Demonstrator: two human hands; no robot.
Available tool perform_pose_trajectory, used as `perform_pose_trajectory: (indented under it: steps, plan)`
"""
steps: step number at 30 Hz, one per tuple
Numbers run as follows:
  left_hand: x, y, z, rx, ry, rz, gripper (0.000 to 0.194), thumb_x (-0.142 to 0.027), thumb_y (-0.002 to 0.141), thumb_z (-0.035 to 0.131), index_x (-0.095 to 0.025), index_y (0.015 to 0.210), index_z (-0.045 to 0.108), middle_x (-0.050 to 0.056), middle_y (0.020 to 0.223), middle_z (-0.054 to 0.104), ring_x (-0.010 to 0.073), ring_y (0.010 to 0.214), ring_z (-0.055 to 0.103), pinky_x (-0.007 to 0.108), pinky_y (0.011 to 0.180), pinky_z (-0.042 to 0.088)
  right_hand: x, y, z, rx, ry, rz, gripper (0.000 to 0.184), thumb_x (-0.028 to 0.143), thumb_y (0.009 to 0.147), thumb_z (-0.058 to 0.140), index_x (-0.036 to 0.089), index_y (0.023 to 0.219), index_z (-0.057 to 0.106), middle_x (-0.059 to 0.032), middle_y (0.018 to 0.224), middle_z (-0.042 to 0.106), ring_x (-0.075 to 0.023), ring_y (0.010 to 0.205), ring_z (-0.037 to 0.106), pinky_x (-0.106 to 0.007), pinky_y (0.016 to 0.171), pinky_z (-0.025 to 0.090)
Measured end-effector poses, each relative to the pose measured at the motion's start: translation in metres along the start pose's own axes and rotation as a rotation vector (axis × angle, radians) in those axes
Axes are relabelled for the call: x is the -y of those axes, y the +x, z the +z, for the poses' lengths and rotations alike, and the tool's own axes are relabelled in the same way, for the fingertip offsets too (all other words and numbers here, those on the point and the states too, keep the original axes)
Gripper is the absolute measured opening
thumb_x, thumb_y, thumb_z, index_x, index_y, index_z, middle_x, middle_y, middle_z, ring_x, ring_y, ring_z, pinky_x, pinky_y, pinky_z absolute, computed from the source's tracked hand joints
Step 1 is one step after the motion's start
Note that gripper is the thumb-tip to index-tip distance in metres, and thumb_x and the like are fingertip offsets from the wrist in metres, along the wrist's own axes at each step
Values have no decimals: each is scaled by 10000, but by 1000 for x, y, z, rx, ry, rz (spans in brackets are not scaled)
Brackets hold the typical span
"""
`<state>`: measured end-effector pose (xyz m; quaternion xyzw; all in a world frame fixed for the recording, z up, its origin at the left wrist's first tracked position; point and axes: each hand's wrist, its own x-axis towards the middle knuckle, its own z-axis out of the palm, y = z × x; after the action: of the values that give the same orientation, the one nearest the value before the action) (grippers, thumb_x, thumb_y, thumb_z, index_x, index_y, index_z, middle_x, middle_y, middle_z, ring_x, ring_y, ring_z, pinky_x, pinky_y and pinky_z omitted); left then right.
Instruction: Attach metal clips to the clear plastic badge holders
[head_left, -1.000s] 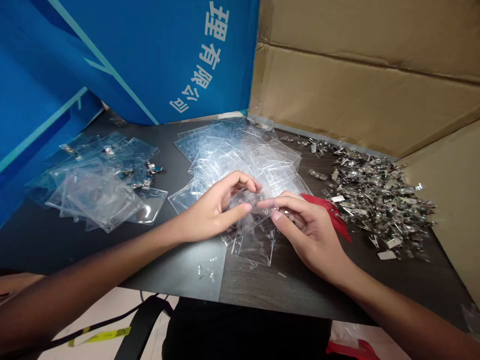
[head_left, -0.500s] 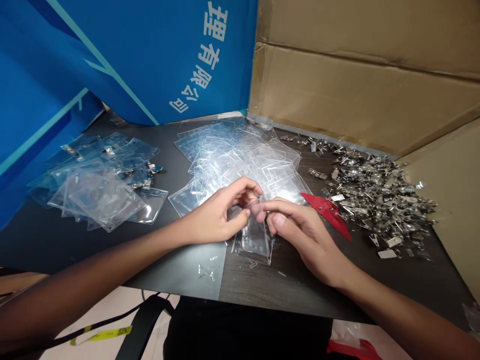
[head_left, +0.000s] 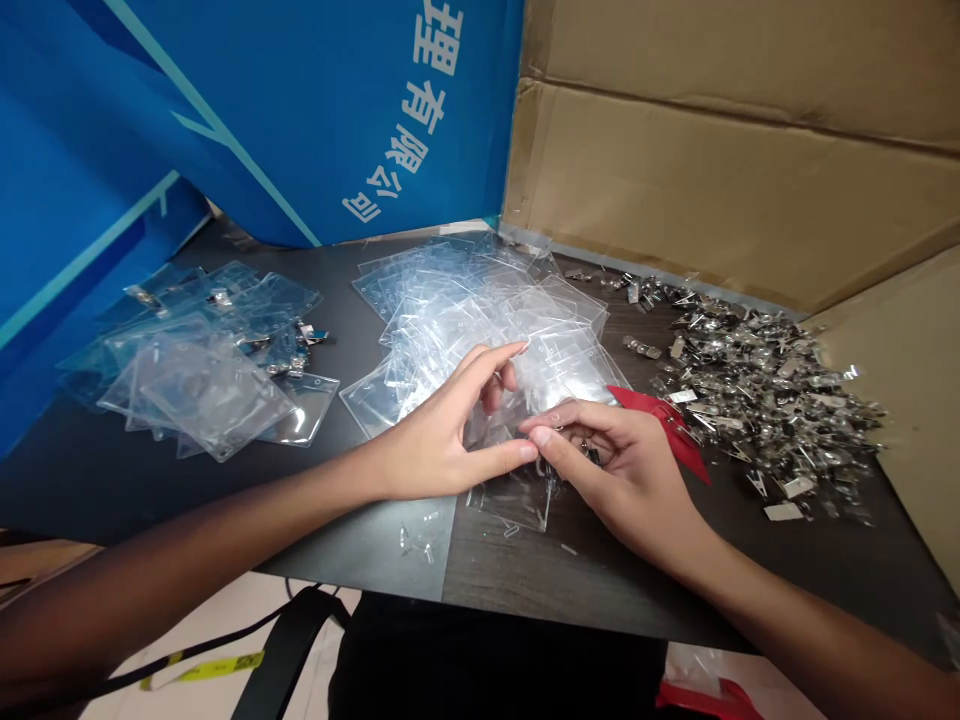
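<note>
My left hand (head_left: pixel 457 430) is over the near edge of the card-holder pile, its thumb and forefinger spread apart and its thumb tip touching the fingertips of my right hand. Thumb and forefinger of my right hand (head_left: pixel 615 460) are pinched together. A small dark, shiny part of a badge clip (head_left: pixel 592 455) shows inside that hand; the rest is hidden by the fingers. Below both hands lies a clear plastic badge holder (head_left: pixel 514 505), partly covered by them. Behind them spreads a heap of clear badge holders (head_left: pixel 450 310).
Metal badge clips (head_left: pixel 780 390) are heaped at the right, beside a red piece (head_left: pixel 686 450). At the left lies another pile of holders (head_left: pixel 210 390), some with clips. Small clear bits (head_left: pixel 416 540) lie near the front edge. Blue panel (head_left: pixel 300 120) and cardboard (head_left: pixel 712 170) stand behind.
My left fingers have spread apart, away from the holder they were on. My right thumb and forefinger have come together in a pinch. The holder below stays nearly in place.
</note>
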<state>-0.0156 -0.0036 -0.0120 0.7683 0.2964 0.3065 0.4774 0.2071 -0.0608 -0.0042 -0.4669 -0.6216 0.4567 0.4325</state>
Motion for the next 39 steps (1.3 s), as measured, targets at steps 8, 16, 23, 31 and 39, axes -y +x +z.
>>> perform_pose_trajectory:
  steps: [8, 16, 23, 31, 39]
  plan:
    - [-2, 3, -1, -26, 86, 124, 691, -134, 987, 632, -269, 1646, 472, 97, 1276, 601, 254, 1245, 622, 472, 1145, 521, 3, -4, 0, 4, -241, -190, 172, 214, 1054, 683, 206, 952, 821, 6, 785, 745, -137, 667, 622, -312, 669, 483]
    - [4, 4, -6, -166, 34, 9, 705, -66, 930, 558, -247, 1608, 490, 122, 1365, 630, 282, 1374, 617, 533, 1249, 452, 0, -3, -1, 61, -104, -50, 273, 247, 1097, 569, 219, 1231, 805, -31, 1005, 802, -151, 775, 682, -310, 688, 527]
    - [-3, 9, -7, -264, -118, -112, 502, -131, 948, 657, -190, 1435, 548, 87, 1159, 648, 254, 1194, 684, 464, 1121, 552, -6, -2, -2, 126, -84, 22, 316, 287, 1161, 475, 205, 1292, 751, -32, 971, 766, -149, 751, 628, -330, 737, 511]
    - [-4, 12, -8, -278, -190, -201, 469, -212, 923, 757, -185, 1341, 547, 39, 1049, 599, 197, 970, 664, 360, 881, 564, -5, -2, -3, 225, 22, 123, 281, 389, 1206, 418, 221, 1129, 629, 7, 858, 711, -145, 707, 549, -321, 722, 440]
    - [-7, 10, -9, -226, -211, -274, 514, -301, 912, 813, -192, 1345, 559, 27, 1030, 548, 183, 933, 596, 319, 807, 520, -5, -2, -5, 261, 26, 232, 402, 486, 1180, 427, 237, 917, 603, 15, 824, 503, -180, 783, 474, -340, 740, 379]
